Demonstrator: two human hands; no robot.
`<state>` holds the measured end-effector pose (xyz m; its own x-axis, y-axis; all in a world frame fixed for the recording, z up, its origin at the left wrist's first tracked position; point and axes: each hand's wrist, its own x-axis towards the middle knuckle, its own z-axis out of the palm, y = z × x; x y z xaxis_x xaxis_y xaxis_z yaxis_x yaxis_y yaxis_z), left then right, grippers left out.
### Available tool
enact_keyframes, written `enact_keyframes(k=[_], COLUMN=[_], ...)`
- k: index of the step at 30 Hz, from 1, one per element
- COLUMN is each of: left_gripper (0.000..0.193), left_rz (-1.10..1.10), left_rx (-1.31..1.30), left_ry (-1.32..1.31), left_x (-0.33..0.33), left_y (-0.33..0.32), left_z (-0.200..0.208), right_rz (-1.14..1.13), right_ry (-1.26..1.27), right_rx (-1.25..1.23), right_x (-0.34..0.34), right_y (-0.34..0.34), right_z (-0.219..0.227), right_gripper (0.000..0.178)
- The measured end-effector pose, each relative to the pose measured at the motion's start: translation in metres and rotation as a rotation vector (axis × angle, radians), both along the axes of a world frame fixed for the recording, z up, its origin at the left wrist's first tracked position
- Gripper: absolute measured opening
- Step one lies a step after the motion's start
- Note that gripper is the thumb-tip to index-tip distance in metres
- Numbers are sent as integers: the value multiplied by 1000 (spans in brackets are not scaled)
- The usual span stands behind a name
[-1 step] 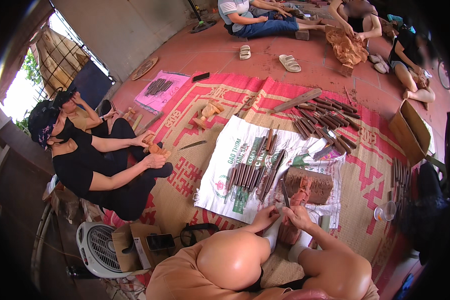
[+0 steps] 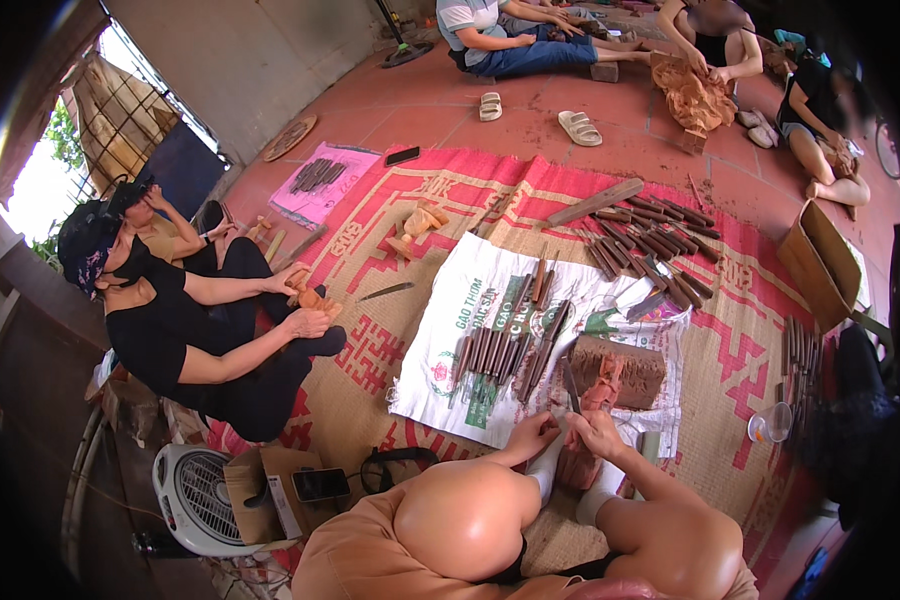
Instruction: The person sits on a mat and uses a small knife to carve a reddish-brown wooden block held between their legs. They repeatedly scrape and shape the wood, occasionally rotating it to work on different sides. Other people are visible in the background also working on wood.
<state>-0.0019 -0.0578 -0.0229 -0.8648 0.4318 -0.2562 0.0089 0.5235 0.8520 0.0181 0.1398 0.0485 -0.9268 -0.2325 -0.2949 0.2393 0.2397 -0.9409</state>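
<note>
A reddish carved wooden figure (image 2: pixel 603 380) leans on a dark wooden block (image 2: pixel 642 376), its lower end between my white-socked feet. My right hand (image 2: pixel 596 436) is closed at the figure's near side, gripping a slim dark carving chisel (image 2: pixel 571 384) that points up and away. Just left of it, my left hand (image 2: pixel 533 436) has its fingers curled beside my knee; whether anything is in them is hidden. Close by, a row of wooden-handled chisels (image 2: pixel 490 353) lies on a white printed sack (image 2: pixel 425 385), with more chisels (image 2: pixel 548 350) to its right.
Beyond the sack is a pile of chisels (image 2: pixel 660 240) on the patterned mat (image 2: pixel 370 290). A co-worker (image 2: pixel 200 320) at the left holds a carving (image 2: pixel 310 297). A fan (image 2: pixel 198 490) and cardboard box (image 2: pixel 255 490) are near left; a plastic cup (image 2: pixel 770 424) is at the right.
The chisel in my right hand has turned slightly. Both hands and the carved figure are in nearly the same place.
</note>
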Motion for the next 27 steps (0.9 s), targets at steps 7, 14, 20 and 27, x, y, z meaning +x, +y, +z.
enact_keyframes(k=[7, 14, 20, 27], left_gripper=[19, 20, 23, 21], left_rz=[42, -55, -208, -230], left_rx=[-105, -240, -53, -283], left_ry=[100, 308, 337, 329], left_x=[8, 17, 10, 6], left_y=[7, 13, 15, 24], left_z=[5, 25, 6, 27], right_rz=[-55, -96, -71, -86], right_ry=[-35, -35, -61, -113], right_rx=[-120, -190, -155, -328], right_x=[4, 1, -6, -2], right_y=[0, 1, 5, 7], right_z=[-11, -8, -9, -18], right_gripper=[55, 54, 52, 48])
